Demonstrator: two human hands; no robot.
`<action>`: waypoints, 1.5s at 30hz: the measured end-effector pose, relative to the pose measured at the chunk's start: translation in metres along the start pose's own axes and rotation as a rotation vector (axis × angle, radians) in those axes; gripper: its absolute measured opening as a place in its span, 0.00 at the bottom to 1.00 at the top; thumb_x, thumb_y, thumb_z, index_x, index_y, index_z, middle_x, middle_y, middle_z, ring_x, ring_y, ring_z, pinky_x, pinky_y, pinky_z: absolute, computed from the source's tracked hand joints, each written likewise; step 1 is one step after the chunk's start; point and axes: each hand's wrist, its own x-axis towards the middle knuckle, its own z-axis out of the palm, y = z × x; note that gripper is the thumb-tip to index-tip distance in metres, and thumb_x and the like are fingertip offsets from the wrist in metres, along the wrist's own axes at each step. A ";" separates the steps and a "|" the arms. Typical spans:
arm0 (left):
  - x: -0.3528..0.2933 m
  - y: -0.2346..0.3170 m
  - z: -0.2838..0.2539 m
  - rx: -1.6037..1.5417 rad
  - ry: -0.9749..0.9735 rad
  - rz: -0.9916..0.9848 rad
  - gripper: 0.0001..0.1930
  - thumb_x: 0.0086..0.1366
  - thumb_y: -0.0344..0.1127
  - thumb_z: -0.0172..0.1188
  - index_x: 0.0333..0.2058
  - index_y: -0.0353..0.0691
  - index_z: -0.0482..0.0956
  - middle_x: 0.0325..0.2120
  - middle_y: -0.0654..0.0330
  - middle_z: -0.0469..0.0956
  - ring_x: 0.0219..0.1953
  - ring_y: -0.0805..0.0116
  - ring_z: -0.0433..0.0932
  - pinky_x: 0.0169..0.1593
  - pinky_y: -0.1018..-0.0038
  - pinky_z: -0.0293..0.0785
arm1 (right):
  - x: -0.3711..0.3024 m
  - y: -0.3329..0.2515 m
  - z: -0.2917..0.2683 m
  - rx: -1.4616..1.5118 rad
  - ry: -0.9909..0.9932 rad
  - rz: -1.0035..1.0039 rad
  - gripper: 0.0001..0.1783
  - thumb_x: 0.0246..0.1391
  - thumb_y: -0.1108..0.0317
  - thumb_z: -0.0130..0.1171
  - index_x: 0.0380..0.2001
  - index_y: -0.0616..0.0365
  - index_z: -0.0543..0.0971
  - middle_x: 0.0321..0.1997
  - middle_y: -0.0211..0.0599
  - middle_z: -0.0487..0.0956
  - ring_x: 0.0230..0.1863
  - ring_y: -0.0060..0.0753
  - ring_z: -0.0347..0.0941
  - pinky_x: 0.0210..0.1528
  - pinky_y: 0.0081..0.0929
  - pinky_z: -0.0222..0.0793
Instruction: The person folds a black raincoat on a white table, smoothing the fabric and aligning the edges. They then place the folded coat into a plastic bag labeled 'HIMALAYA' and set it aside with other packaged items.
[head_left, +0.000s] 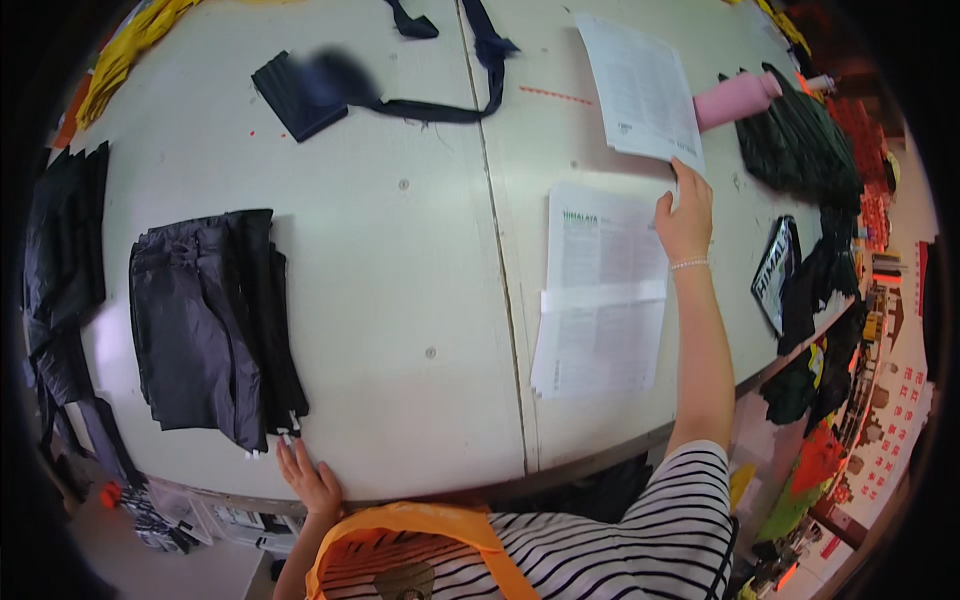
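Note:
My right hand (686, 215) reaches over the table with its thumb apart from the fingers. Its fingertips touch the lower edge of a stack of white printed sheets (645, 85), which lies partly against a pink bottle-shaped thing (738, 100). Just below that hand is a second printed stack (603, 300), with a pale band across its middle. My left hand (310, 480) lies at the table's near edge, fingers spread. Its fingertips are beside the small white tags (288, 436) at the corner of a pile of folded black garments (205, 325).
The pale table (400, 270) has a seam down its middle. A navy folded cloth (300, 100) and a strap (440, 110) lie at the far side. More dark garments are at the left edge (65, 235) and far right (795, 140). Yellow cloth (125, 65) hangs far left.

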 end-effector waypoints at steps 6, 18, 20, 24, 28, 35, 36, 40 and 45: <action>0.000 0.000 -0.002 -0.041 -0.014 -0.011 0.30 0.59 0.37 0.48 0.60 0.36 0.59 0.63 0.40 0.51 0.64 0.37 0.49 0.63 0.50 0.46 | -0.088 -0.003 0.008 0.303 -0.198 0.225 0.18 0.52 0.69 0.54 0.47 0.62 0.74 0.50 0.49 0.73 0.49 0.50 0.69 0.54 0.37 0.65; 0.008 0.004 -0.010 -0.044 0.035 0.011 0.31 0.56 0.36 0.50 0.60 0.38 0.59 0.62 0.40 0.52 0.63 0.40 0.50 0.63 0.50 0.47 | 0.071 -0.242 0.129 0.320 -0.129 0.178 0.18 0.50 0.63 0.60 0.45 0.56 0.75 0.48 0.52 0.72 0.49 0.47 0.70 0.48 0.39 0.69; 0.010 0.005 -0.013 -0.102 0.040 0.020 0.33 0.55 0.36 0.54 0.60 0.37 0.58 0.62 0.40 0.53 0.63 0.40 0.51 0.62 0.50 0.47 | 0.051 -0.245 0.142 0.488 -0.089 0.139 0.17 0.50 0.62 0.60 0.42 0.55 0.75 0.41 0.48 0.75 0.43 0.46 0.72 0.44 0.40 0.69; 0.007 0.022 -0.021 -0.463 0.010 0.013 0.35 0.57 0.36 0.59 0.60 0.31 0.56 0.60 0.40 0.57 0.61 0.41 0.54 0.63 0.54 0.50 | -0.105 -0.286 0.060 1.259 -0.166 0.182 0.28 0.54 0.73 0.56 0.58 0.54 0.64 0.21 0.30 0.71 0.21 0.20 0.67 0.24 0.21 0.64; 0.039 0.075 -0.039 -1.342 -0.426 -0.292 0.33 0.67 0.45 0.50 0.64 0.35 0.51 0.58 0.53 0.64 0.58 0.61 0.64 0.60 0.69 0.57 | -0.309 -0.310 -0.037 1.754 -0.636 0.690 0.28 0.57 0.75 0.50 0.62 0.60 0.60 0.33 0.31 0.74 0.26 0.16 0.67 0.28 0.15 0.65; 0.081 0.052 -0.040 -1.749 -0.986 -0.633 0.15 0.65 0.45 0.55 0.34 0.36 0.74 0.26 0.61 0.76 0.24 0.72 0.74 0.29 0.77 0.71 | -0.528 -0.289 -0.113 1.412 -1.477 0.516 0.13 0.49 0.77 0.51 0.36 0.60 0.82 0.29 0.32 0.80 0.31 0.20 0.71 0.36 0.19 0.68; 0.077 0.045 -0.048 -1.655 -1.137 -0.523 0.14 0.66 0.42 0.55 0.34 0.35 0.74 0.24 0.61 0.75 0.22 0.74 0.72 0.27 0.79 0.69 | -0.543 -0.278 -0.114 1.384 -1.501 0.547 0.13 0.48 0.77 0.51 0.35 0.60 0.82 0.24 0.28 0.78 0.26 0.18 0.69 0.31 0.17 0.66; 0.001 0.050 -0.075 -0.954 -1.286 0.162 0.15 0.58 0.41 0.58 0.20 0.35 0.78 0.16 0.59 0.75 0.21 0.67 0.74 0.27 0.73 0.68 | -0.614 -0.253 -0.081 1.225 -0.753 1.138 0.18 0.50 0.75 0.48 0.44 0.60 0.79 0.23 0.27 0.76 0.17 0.17 0.65 0.19 0.15 0.61; -0.112 0.007 -0.042 0.167 -1.167 1.055 0.10 0.53 0.36 0.55 0.28 0.35 0.80 0.23 0.48 0.79 0.31 0.53 0.80 0.34 0.59 0.75 | -0.626 -0.315 -0.085 1.676 -0.747 0.920 0.33 0.56 0.59 0.59 0.60 0.66 0.63 0.54 0.42 0.71 0.43 0.27 0.73 0.46 0.20 0.69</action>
